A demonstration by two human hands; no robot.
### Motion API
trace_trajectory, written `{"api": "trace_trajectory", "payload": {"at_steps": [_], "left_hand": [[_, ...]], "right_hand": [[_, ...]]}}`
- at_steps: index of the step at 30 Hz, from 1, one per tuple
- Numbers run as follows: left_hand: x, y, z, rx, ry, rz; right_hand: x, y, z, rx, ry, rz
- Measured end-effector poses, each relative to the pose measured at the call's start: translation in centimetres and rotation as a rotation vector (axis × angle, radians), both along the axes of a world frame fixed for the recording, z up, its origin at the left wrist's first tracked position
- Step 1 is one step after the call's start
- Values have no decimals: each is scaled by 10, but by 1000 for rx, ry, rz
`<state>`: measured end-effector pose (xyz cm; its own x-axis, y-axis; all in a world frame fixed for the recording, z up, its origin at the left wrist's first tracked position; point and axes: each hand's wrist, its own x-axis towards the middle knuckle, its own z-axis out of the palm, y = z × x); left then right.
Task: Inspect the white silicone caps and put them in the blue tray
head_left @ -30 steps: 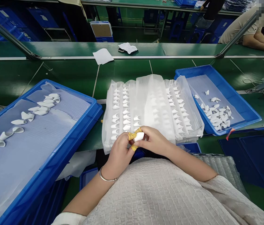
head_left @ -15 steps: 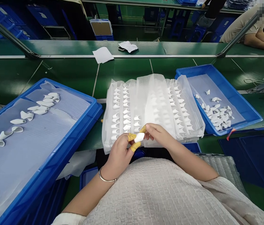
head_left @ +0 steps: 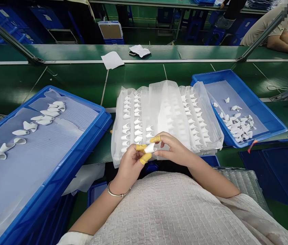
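My left hand (head_left: pixel 130 163) and my right hand (head_left: pixel 172 149) meet over the near edge of a clear plastic blister tray (head_left: pixel 164 102). Both wear yellow finger cots. Together they pinch one small white curved part (head_left: pixel 150 148) between the fingertips. The tray holds rows of the same white parts in its pockets, with a filled column just above my left fingers. A silver bangle sits on my left wrist.
A large blue bin (head_left: pixel 88 143) at left holds several white parts on a foam sheet. A smaller blue bin (head_left: pixel 266 112) at right holds a pile of them. Paper sheets (head_left: pixel 112 60) lie on the green conveyor. Another person's arm (head_left: pixel 284 44) rests at far right.
The white part has tilted between my fingertips; my right forefinger has lifted and spread, while my left hand stays in place.
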<state>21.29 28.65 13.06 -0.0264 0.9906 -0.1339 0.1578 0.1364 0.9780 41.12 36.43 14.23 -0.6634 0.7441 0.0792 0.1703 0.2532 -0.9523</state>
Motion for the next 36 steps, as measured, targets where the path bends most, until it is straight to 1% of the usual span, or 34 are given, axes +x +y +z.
{"api": "trace_trajectory", "payload": {"at_steps": [3, 4, 6, 8, 10, 11, 13, 16, 18, 20, 22, 26, 28, 30, 32, 33, 34, 36], "left_hand": [[0, 0, -1, 106, 135, 22], [0, 0, -1, 150, 194, 17], [0, 1, 0, 230, 308, -11], [0, 1, 2, 291, 393, -42], [0, 0, 3, 328, 444, -62], [0, 0, 3, 339, 456, -70], [0, -2, 3, 355, 465, -85], [-2, -3, 3, 377, 464, -95], [-2, -3, 3, 391, 464, -90], [-2, -3, 3, 388, 454, -79], [-2, -2, 3, 346, 412, -60], [0, -2, 2, 160, 213, 1], [1, -2, 2, 63, 83, 5], [0, -3, 2, -1, -20, -6], [-1, -3, 3, -26, -70, -9], [-1, -3, 2, -25, -77, -6], [-1, -3, 2, -19, -71, -1], [-1, -4, 0, 21, -27, 14]], "right_hand": [[-3, -2, -5, -204, 17, -27], [-4, -3, -6, -246, 9, -35], [-8, -6, -5, -257, -26, -56], [-12, -10, -3, -203, -82, -94], [-16, -13, 0, -140, -128, -120], [-17, -13, 0, -134, -129, -124], [-18, -11, 1, -202, -80, -127], [-17, -6, -1, -393, 26, -156], [-14, -3, -2, -430, 55, -151], [-12, -2, -3, -396, 54, -98], [-9, -2, -2, -353, 37, -44], [-4, -2, 2, -288, 30, -36], [-2, -2, 4, -195, 23, -22], [0, -1, 5, -52, 8, -1], [1, -1, 5, 80, -4, 10], [2, -1, 4, 117, -4, 8], [2, -2, 3, 124, -3, 6], [1, -1, 0, 52, 4, -8]]}}
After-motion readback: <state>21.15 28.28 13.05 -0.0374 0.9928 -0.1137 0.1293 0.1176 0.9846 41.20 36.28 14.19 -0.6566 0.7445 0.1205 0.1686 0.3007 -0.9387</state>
